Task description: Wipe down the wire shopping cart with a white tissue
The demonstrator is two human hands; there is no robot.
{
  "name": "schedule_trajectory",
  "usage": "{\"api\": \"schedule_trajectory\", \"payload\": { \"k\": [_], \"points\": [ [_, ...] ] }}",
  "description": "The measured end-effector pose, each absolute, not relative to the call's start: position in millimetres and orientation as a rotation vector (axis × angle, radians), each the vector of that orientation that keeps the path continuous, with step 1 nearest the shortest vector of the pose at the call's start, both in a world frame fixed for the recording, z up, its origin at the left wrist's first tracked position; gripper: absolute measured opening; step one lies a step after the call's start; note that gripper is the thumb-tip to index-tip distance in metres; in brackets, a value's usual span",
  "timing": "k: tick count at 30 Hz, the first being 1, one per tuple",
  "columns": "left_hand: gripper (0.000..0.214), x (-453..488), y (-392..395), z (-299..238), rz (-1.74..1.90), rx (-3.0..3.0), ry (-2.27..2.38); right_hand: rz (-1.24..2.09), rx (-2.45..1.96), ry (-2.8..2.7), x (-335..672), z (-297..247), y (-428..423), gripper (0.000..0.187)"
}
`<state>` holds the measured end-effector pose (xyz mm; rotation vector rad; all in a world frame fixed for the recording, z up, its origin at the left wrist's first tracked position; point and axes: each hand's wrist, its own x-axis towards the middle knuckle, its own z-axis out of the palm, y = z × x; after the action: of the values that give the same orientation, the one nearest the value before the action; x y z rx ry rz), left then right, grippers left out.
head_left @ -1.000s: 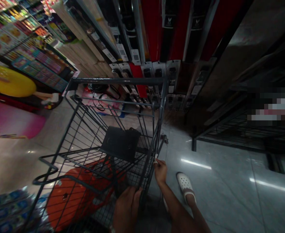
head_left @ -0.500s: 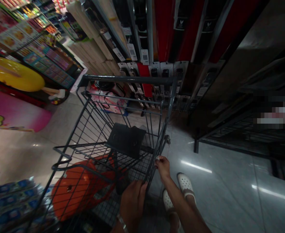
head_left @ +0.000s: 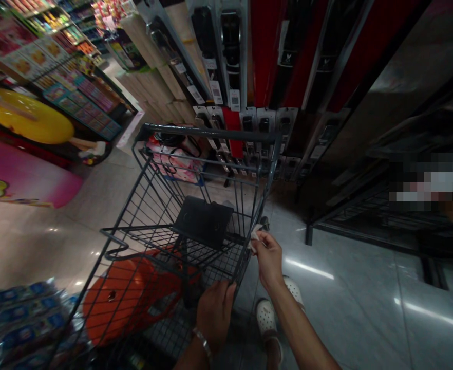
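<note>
two grips: the left hand (head_left: pixel 215 311) curls over the shopping cart (head_left: pixel 203 221) side, seemingly for steadiness; the right hand (head_left: pixel 269 257), nearly closed, pinches pale tissue (head_left: pixel 255 234).

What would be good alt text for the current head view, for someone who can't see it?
At the side rail of a dark wire shopping cart, a person's left hand rests on the rail while the right hand pinches a pale scrap beside it. An orange bag shows through the mesh; packaged belts hang beyond.
</note>
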<state>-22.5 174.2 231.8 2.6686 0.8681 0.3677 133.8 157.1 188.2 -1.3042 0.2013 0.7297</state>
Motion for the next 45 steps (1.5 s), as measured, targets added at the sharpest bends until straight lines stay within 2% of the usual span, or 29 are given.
{"api": "schedule_trajectory", "payload": {
  "k": [9,17,27,32,37,41,45],
  "points": [
    [0.039,-24,176,231,0.36,2.68,0.863,0.425,-1.462,-0.187,148,216,153,0.023],
    [0.036,-20,178,238,0.386,2.654,0.818,0.507,-1.522,-0.198,105,204,135,0.009],
    [0.035,-22,180,236,0.425,2.725,0.773,0.637,-1.525,-0.227,55,210,110,0.015],
    [0.035,-23,179,236,0.38,2.689,0.806,0.691,-1.523,-0.124,79,205,104,0.008],
    [0.04,-24,179,235,0.356,2.643,0.864,0.369,-1.571,-0.029,148,208,139,0.031],
    [0.045,-20,178,238,0.316,2.601,0.891,0.363,-1.599,-0.161,171,212,167,0.024],
    [0.048,-15,178,242,0.278,2.588,0.926,0.422,-1.588,-0.201,152,209,164,0.012]
  ]
}}
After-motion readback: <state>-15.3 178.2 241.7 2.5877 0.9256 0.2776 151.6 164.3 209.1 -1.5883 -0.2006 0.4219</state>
